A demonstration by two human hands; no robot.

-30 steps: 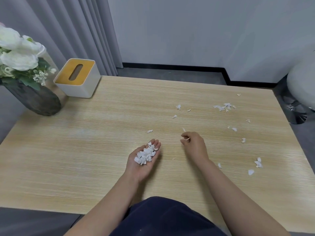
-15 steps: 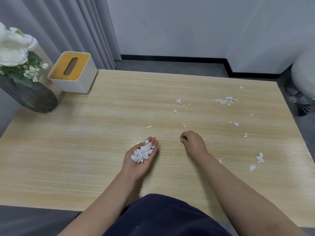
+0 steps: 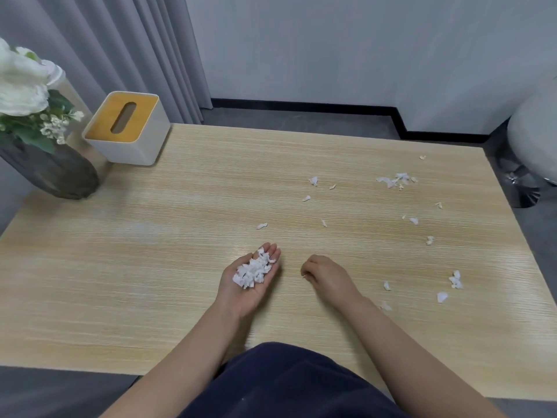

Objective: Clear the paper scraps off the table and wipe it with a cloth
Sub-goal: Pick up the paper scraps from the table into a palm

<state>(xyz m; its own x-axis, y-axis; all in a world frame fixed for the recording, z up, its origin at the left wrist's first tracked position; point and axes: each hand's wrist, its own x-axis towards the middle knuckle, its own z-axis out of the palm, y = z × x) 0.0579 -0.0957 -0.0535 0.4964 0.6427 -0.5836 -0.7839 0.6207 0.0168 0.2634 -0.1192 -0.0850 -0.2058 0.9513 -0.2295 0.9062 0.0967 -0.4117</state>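
My left hand (image 3: pixel 250 282) lies palm up on the table (image 3: pixel 120 282), fingers nearly straight, cupping a heap of paper scraps (image 3: pixel 252 270) that I have gathered. My right hand (image 3: pixel 327 274) rests just to the right of it, fingers curled inward; a tiny pale fleck shows at the fingertips (image 3: pixel 304 274), so I judge I am pinching a scrap, though it is too small to be sure.

A second ago my right hand was farther from me, plainly nipping a scrap off the wood. Since then it has drawn back toward me and toward the left palm, and the heap in that palm has stayed put. I read this as one more piece on its way to be dropped onto the heap.

Much is left. A lone scrap (image 3: pixel 262 226) lies just beyond my left fingertips, and loose scraps (image 3: pixel 394 180) are strewn well beyond and to the right of my right hand, with a few more (image 3: pixel 455 280) near my right forearm. I see no cloth anywhere, so wiping has not begun. A tissue box (image 3: pixel 129 128) and a vase of flowers (image 3: pixel 51 170) stand far off to the left of my left hand.
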